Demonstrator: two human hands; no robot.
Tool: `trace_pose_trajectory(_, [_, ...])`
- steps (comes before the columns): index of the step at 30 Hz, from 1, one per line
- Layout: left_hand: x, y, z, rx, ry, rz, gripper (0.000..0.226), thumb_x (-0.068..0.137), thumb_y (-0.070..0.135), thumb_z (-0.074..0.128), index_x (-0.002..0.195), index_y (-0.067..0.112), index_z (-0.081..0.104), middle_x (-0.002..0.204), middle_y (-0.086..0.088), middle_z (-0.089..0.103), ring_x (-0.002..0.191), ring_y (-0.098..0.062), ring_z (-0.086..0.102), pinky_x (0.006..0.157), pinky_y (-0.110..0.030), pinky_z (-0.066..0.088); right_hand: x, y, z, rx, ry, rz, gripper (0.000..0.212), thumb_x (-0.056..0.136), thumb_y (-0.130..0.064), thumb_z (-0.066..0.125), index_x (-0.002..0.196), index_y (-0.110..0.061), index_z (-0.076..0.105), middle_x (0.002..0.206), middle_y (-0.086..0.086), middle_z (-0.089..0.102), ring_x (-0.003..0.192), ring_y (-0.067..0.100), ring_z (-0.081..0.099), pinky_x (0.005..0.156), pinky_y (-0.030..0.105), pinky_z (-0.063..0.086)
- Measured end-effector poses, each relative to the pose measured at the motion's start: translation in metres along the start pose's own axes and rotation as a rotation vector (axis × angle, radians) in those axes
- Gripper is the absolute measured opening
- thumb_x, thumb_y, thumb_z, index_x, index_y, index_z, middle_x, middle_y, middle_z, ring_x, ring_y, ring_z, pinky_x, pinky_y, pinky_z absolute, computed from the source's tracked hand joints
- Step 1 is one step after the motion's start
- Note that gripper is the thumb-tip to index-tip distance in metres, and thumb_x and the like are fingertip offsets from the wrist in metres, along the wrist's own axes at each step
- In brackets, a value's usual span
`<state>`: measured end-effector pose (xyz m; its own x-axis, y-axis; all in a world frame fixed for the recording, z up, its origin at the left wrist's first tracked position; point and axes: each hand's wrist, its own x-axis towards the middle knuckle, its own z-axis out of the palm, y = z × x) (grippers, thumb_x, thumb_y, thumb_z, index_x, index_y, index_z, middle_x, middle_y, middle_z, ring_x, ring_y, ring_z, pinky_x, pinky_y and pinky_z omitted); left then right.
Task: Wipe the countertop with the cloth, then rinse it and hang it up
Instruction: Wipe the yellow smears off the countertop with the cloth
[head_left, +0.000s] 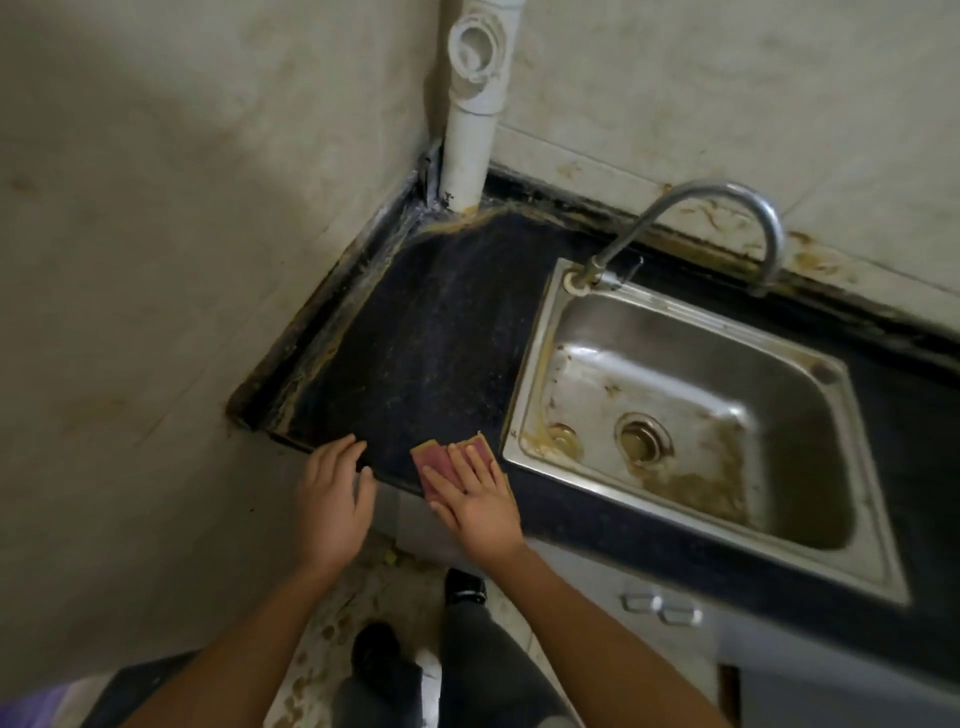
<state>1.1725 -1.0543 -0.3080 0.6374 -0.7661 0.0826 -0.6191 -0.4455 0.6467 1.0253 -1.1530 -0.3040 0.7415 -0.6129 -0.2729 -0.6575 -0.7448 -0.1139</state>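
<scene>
Reddish cloth (432, 458) flat under right hand (480, 505)

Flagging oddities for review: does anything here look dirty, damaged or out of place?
Yes: brown residue stains the floor of the sink around the drain, and yellow-brown grime lines the seam where the countertop meets the walls. The cloth lies flat under the right hand at the front edge, not askew.
</scene>
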Motion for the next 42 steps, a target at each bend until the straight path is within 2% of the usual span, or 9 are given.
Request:
trace_pose_trajectory(12, [-0.029, 0.090, 0.059, 0.046, -0.182, 0.267, 0.051, 0.084, 0.031, 0.031, 0.106, 0.000, 0.065, 0.113, -0.015, 0.064, 0.106, -0.037, 0.057, 0.085, -0.049, 0.046, -0.114, 0.086, 0.017, 0.089, 0.094, 0.273, 0.040, 0.081, -0.045, 0.034, 0.105, -0.041, 0.066, 0.115, -0.006, 0.067, 0.106, 0.015, 0.064, 0.088, 0.034, 0.051])
trace_pose_trajectory(15, [-0.043, 0.110, 0.077, 0.086, -0.222, 0.298, 0.048, 0.082, 0.029, 0.034, 0.103, 0.000, 0.066, 0.110, -0.017, 0.065, 0.102, -0.038, 0.060, 0.082, -0.050, 0.047, -0.142, 0.112, 0.025, 0.135, 0.132, 0.303, 0.038, 0.086, -0.045, 0.032, 0.110, -0.039, 0.062, 0.116, -0.002, 0.066, 0.107, 0.019, 0.064, 0.099, 0.034, 0.031])
trace_pose_trajectory(21, [-0.085, 0.149, 0.114, 0.224, -0.261, 0.354, 0.037, 0.081, 0.024, 0.043, 0.098, 0.001, 0.068, 0.102, -0.015, 0.068, 0.095, -0.034, 0.064, 0.080, -0.050, 0.048, -0.202, 0.179, 0.043, 0.150, 0.210, 0.394, 0.043, 0.098, -0.044, 0.004, 0.118, -0.038, 0.042, 0.117, 0.002, 0.066, 0.108, 0.023, 0.063, 0.105, 0.026, 0.010])
trace_pose_trajectory(25, [-0.117, 0.167, 0.138, 0.275, -0.249, 0.363, 0.032, 0.068, 0.003, 0.076, 0.098, -0.001, 0.067, 0.103, -0.018, 0.067, 0.096, -0.037, 0.062, 0.082, -0.053, 0.047, -0.241, 0.227, 0.052, 0.156, 0.238, 0.404, 0.042, 0.098, -0.044, 0.012, 0.117, -0.035, 0.049, 0.118, 0.007, 0.065, 0.108, 0.029, 0.062, 0.107, 0.025, 0.012])
trace_pose_trajectory(28, [-0.138, 0.183, 0.155, 0.284, -0.261, 0.363, 0.037, 0.062, 0.001, 0.081, 0.097, 0.000, 0.068, 0.104, -0.019, 0.066, 0.096, -0.038, 0.062, 0.079, -0.055, 0.047, -0.269, 0.254, 0.062, 0.223, 0.205, 0.424, 0.042, 0.089, -0.041, 0.032, 0.112, -0.027, 0.065, 0.122, 0.012, 0.062, 0.112, 0.035, 0.058, 0.108, 0.029, 0.029])
trace_pose_trajectory(32, [-0.158, 0.213, 0.179, 0.259, -0.279, 0.474, 0.032, 0.077, 0.023, 0.051, 0.096, 0.004, 0.068, 0.100, -0.015, 0.068, 0.101, -0.026, 0.052, 0.079, -0.050, 0.048, -0.311, 0.266, 0.056, 0.545, 0.213, 0.461, 0.055, 0.093, -0.048, 0.027, 0.132, -0.016, 0.049, 0.149, 0.012, 0.029, 0.139, 0.027, 0.025, 0.111, 0.012, 0.007])
trace_pose_trajectory(36, [-0.162, 0.252, 0.187, 0.174, -0.319, 0.568, 0.043, 0.078, 0.028, 0.036, 0.096, 0.008, 0.069, 0.099, -0.010, 0.069, 0.103, -0.020, 0.046, 0.084, -0.044, 0.047, -0.343, 0.270, 0.048, 1.154, 0.305, 0.668, 0.036, 0.097, -0.011, 0.040, 0.133, -0.014, 0.044, 0.136, 0.012, 0.048, 0.127, 0.022, 0.044, 0.079, -0.005, 0.036])
trace_pose_trajectory(39, [-0.160, 0.288, 0.184, 0.106, -0.354, 0.616, 0.045, 0.080, 0.031, 0.035, 0.099, 0.008, 0.069, 0.101, -0.008, 0.068, 0.102, -0.026, 0.060, 0.084, -0.047, 0.047, -0.354, 0.281, 0.034, 1.358, 0.449, 0.755, 0.035, 0.098, -0.015, 0.040, 0.132, -0.018, 0.048, 0.123, 0.001, 0.058, 0.118, 0.015, 0.052, 0.090, 0.010, 0.043])
trace_pose_trajectory(42, [-0.160, 0.329, 0.178, -0.031, -0.526, 0.590, 0.053, 0.084, 0.042, 0.032, 0.115, 0.012, 0.061, 0.115, -0.004, 0.060, 0.112, -0.024, 0.051, 0.095, -0.035, 0.035, -0.354, 0.290, 0.007, 1.482, 0.568, 0.691, 0.033, 0.097, -0.021, 0.043, 0.127, -0.030, 0.054, 0.131, -0.006, 0.055, 0.121, 0.011, 0.051, 0.109, 0.035, 0.035])
